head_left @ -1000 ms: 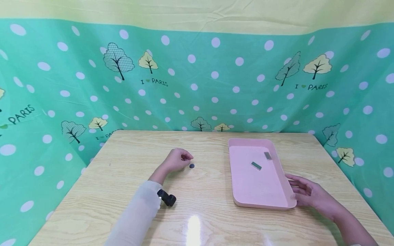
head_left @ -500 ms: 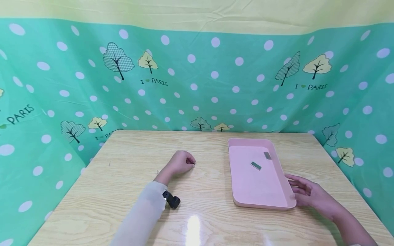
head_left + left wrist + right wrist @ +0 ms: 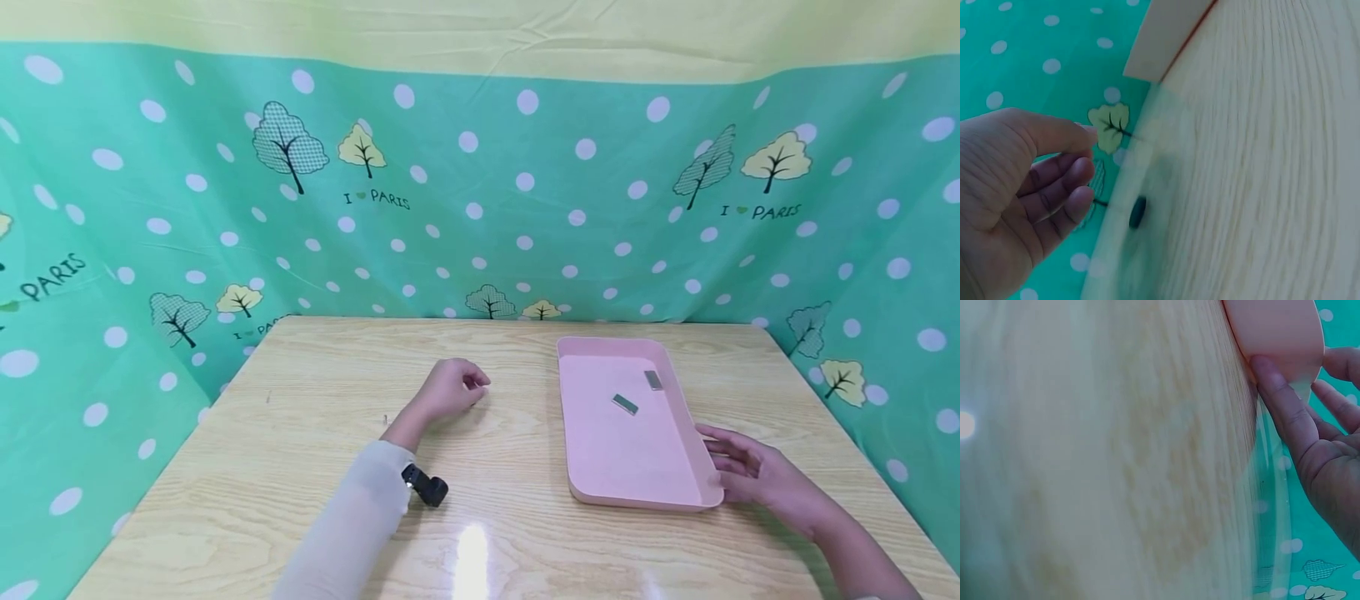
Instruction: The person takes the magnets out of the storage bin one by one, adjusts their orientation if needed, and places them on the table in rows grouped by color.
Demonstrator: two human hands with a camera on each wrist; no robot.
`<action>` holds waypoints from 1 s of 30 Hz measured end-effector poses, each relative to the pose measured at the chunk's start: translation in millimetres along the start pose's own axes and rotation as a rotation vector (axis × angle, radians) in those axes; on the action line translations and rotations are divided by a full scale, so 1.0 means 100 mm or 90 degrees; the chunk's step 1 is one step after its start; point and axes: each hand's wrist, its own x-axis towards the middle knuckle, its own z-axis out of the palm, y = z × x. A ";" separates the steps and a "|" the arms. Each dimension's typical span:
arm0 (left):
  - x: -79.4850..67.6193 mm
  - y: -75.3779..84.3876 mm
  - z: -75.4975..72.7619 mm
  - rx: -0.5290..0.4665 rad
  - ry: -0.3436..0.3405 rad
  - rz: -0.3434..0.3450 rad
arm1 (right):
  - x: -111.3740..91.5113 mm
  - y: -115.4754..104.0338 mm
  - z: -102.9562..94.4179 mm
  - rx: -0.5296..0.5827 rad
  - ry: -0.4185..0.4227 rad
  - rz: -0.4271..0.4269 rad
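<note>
My left hand (image 3: 448, 390) hovers low over the table, its fingers loosely curved towards the thumb with nothing seen between them. In the left wrist view a small dark round disc (image 3: 1138, 212) lies on the wood just past the fingertips, apart from them; the hand nearly hides it in the head view. A shallow pink tray (image 3: 630, 467) stands to the right, holding a small flat green rectangular piece (image 3: 625, 405) and a similar grey one (image 3: 653, 380). My right hand (image 3: 765, 475) touches the outside of the tray's near right corner, fingers fairly straight.
The wooden table (image 3: 300, 500) reaches back to a green dotted curtain (image 3: 480, 208), which also hangs at both sides. A tiny mark or bit (image 3: 386, 419) is on the wood left of my left hand, too small to tell.
My left hand moved right, closed its fingertips over the disc half a second ago, and is now lifted slightly off it with the fingers parted. Right hand and tray stay put.
</note>
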 end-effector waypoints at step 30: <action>0.14 0.61 0.41 -0.134 -0.037 0.099 | -0.01 -0.02 0.00 0.011 0.000 0.026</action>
